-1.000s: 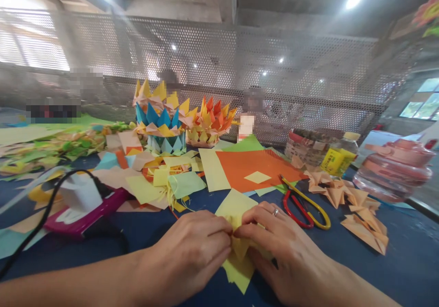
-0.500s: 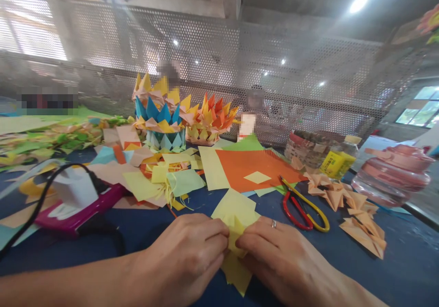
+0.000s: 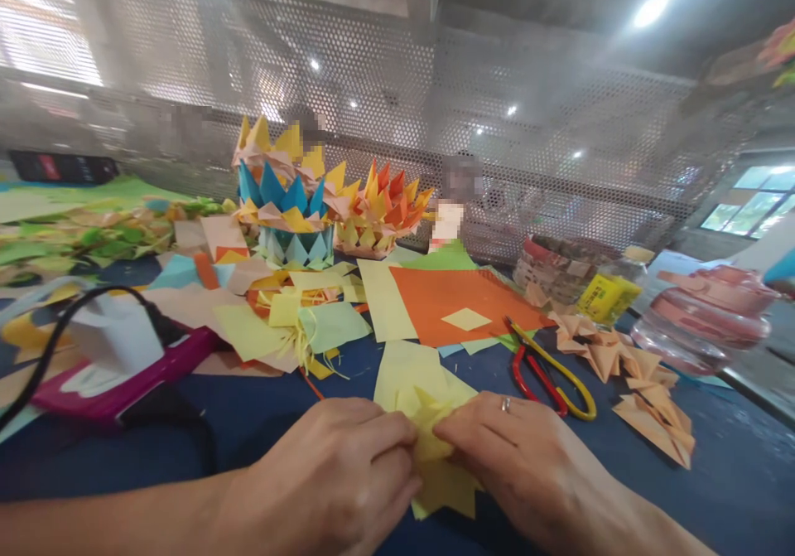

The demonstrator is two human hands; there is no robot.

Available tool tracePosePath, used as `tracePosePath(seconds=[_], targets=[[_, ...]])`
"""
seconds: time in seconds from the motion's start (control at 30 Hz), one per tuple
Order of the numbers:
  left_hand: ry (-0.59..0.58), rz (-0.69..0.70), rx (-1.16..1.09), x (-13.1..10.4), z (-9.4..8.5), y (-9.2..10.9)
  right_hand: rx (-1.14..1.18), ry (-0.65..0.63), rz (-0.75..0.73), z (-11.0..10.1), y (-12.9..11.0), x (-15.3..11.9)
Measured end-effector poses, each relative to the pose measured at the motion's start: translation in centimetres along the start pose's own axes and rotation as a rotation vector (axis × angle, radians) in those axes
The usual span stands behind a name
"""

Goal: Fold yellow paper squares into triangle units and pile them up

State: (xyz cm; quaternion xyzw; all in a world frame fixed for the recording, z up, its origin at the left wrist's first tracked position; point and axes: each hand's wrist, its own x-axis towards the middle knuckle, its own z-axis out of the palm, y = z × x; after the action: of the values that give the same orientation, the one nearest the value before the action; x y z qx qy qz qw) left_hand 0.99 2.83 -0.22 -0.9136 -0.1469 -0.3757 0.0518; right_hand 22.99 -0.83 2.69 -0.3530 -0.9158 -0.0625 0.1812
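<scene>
Folded pale yellow paper (image 3: 428,423) with pointed tips lies between my two hands at the front of the table. My left hand (image 3: 354,461) is closed, its fingertips pinching the paper's left side. From the other side, my right hand (image 3: 509,448), with a ring on one finger, grips the right edge. My thumbs and the paper under my fingers are partly hidden. A flat pale yellow sheet (image 3: 407,363) sits just beyond the folded piece. Scissors with one red and one yellow handle (image 3: 556,382) rest to the right of my right hand.
An orange sheet (image 3: 463,295) lies ahead. Folded paper crowns (image 3: 295,237) stand at the back. Peach folded pieces (image 3: 655,415), a bottle with a yellow label (image 3: 612,291) and a pink jug (image 3: 708,316) are at the right. A magenta power strip (image 3: 124,378) with black cables sits left.
The folded yellow paper has turned slightly between my hands, its points now sitting differently. My right hand has shifted a little to the right. The view has tilted slightly.
</scene>
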Motion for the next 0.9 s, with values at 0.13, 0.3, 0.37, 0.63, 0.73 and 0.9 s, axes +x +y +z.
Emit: tracePosePath(seconds=[0.13,0.3,0.37,0.63,0.73,0.9], targets=[[-0.008,-0.03,-0.047,-0.05,0.07,0.08,0.061,0.031,-0.065,0.1,0.18,0.35],[-0.005,-0.028,0.019,-0.29,0.06,0.02,0.127,0.018,-0.061,0.18,0.32,0.31],[-0.008,-0.03,0.012,-0.39,0.06,-0.01,0.154,-0.002,-0.042,0.18,0.3,0.27],[0.055,-0.066,-0.091,-0.22,0.24,-0.06,0.249,-0.034,0.042,0.46,0.37,0.19],[0.077,-0.088,-0.111,-0.17,0.41,-0.1,0.3,-0.011,0.12,0.57,0.57,0.32],[0.077,-0.094,-0.118,-0.03,0.5,-0.11,0.409,0.028,0.217,0.63,0.43,0.74]])
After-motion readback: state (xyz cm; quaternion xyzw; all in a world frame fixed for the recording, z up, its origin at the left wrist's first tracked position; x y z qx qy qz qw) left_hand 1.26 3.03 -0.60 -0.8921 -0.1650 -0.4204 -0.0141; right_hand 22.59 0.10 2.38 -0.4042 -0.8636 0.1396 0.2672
